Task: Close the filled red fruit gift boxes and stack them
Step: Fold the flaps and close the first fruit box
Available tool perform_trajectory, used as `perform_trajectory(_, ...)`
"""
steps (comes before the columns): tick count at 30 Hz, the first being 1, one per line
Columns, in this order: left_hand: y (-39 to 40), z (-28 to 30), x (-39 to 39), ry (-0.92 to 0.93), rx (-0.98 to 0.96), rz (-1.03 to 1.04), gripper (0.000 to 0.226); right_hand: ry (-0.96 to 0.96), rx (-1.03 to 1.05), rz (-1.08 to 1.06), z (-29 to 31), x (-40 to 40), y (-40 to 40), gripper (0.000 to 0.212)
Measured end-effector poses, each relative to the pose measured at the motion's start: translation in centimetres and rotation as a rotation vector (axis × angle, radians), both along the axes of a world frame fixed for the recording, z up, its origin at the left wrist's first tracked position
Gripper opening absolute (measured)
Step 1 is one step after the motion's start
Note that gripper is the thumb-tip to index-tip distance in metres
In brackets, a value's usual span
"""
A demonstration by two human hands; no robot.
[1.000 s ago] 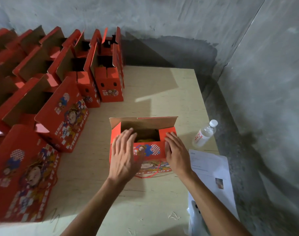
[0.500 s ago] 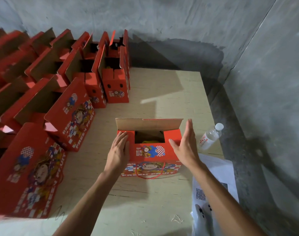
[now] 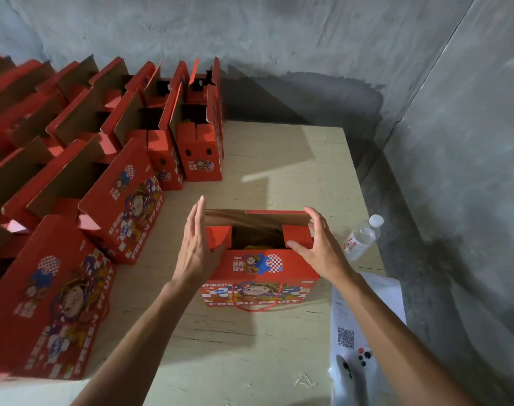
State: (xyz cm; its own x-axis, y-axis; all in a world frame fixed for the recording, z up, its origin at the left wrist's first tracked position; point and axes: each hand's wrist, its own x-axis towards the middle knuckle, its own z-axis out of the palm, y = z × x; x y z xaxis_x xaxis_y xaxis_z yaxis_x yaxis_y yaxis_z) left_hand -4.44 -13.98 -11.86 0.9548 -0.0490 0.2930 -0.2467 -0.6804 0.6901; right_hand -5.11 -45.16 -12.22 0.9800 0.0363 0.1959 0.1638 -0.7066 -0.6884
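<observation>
The box (image 3: 260, 268) in mid-worktop (image 3: 279, 171) is half closed, side flaps in, lid up, between the open left hand (image 3: 194, 247) and open right hand (image 3: 323, 247); left of it, rows (image 3: 97, 136) gape open, nothing stacked.

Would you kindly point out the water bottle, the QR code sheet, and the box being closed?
water bottle (image 3: 362, 238), head view, clear body.
QR code sheet (image 3: 375, 300), head view, bare white area.
box being closed (image 3: 261, 284), head view, printed front face.
</observation>
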Motion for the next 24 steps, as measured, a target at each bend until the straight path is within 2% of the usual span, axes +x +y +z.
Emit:
perform_trajectory(3, 0.7, -0.4, -0.8, -0.117, 0.120, -0.002, 0.063, -0.257, -0.130, -0.009, -0.6, -1.1, -0.8, 0.062)
perform_trajectory(5, 1.1, -1.2, -1.7, -0.146, 0.123, -0.036, 0.047, -0.314, -0.162, 0.016, -1.5, -1.9, -0.9, 0.054)
perform_trajectory(8, 1.4, -2.1, -1.9, -0.078, 0.060, -0.055, 0.048, -0.222, -0.109, 0.035, -1.8, -2.3, -1.2, 0.054)
perform_trajectory(12, 2.1, -1.9, -0.9, 0.073, 0.117, -0.203, 0.049, -0.133, -0.131, 0.118, -1.3, -2.6, -2.1, 0.050)
perform_trajectory(17, 2.2, -0.2, 0.3, 0.221, 0.223, -0.220, 0.051, -0.190, -0.237, 0.070, -0.3, -1.7, -1.5, 0.042)
perform_trajectory(19, 2.1, 0.3, 0.7, 0.201, 0.264, -0.165, 0.050, -0.266, -0.293, 0.028, -0.3, -1.2, -1.1, 0.038)
perform_trajectory(24, 0.9, 0.2, -0.3, 0.006, 0.277, -0.028, 0.035, -0.377, -0.337, -0.050, -1.0, -1.2, -0.5, 0.033)
